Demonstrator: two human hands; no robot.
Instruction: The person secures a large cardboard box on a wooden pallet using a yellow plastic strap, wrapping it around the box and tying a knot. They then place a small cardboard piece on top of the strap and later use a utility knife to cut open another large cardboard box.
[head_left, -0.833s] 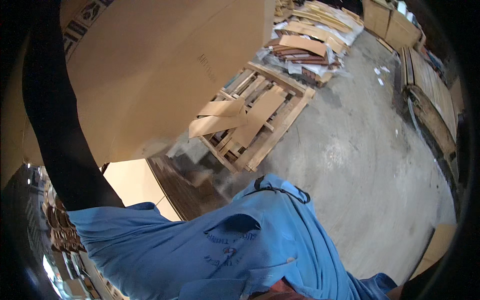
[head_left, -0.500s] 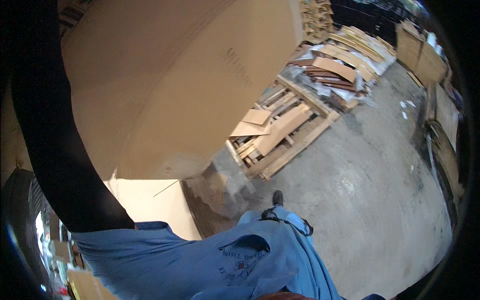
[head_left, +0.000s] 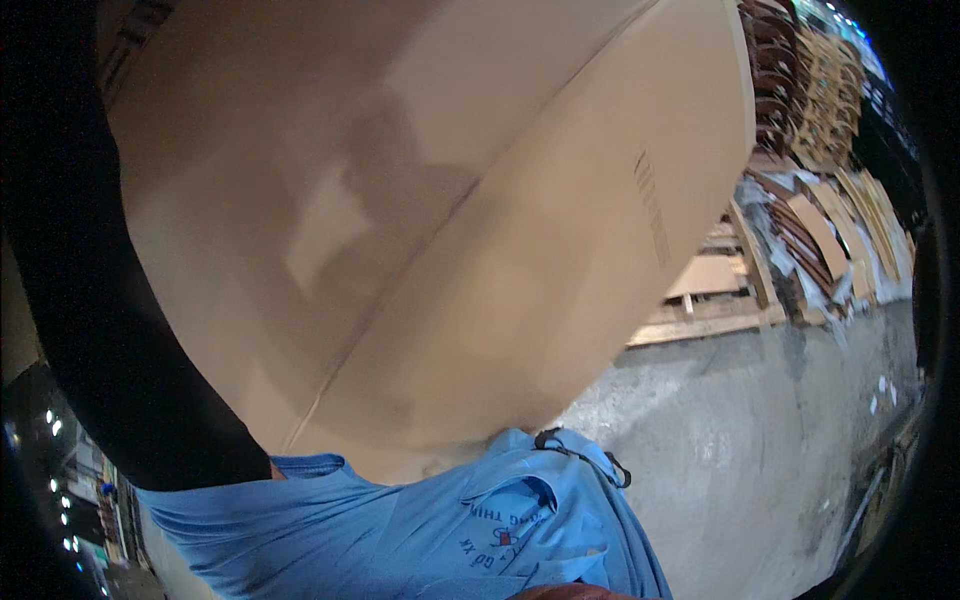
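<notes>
A large brown cardboard sheet (head_left: 540, 290) takes up most of the head view, with a long crease running diagonally across it. Shadows fall on its left part. My left arm, in a black sleeve (head_left: 110, 300), reaches up along the sheet's left side. The left hand lies beyond the picture, so its grip does not show. Of my right hand nothing is in view. The sheet's lower end comes close to the front of my blue shirt (head_left: 400, 530).
Right of the sheet, a wooden pallet (head_left: 706, 322) with cardboard pieces rests on the grey concrete floor (head_left: 730, 440). Beyond it are a heap of curved boards (head_left: 815, 235) with white wrapping and stacked curved wooden pieces (head_left: 828, 95). Paper scraps (head_left: 882, 392) lie farther right.
The view has turned, so the pallet and board stacks appear farther right. The cardboard covers more of the picture, and its crease now shows. My left arm stays raised.
</notes>
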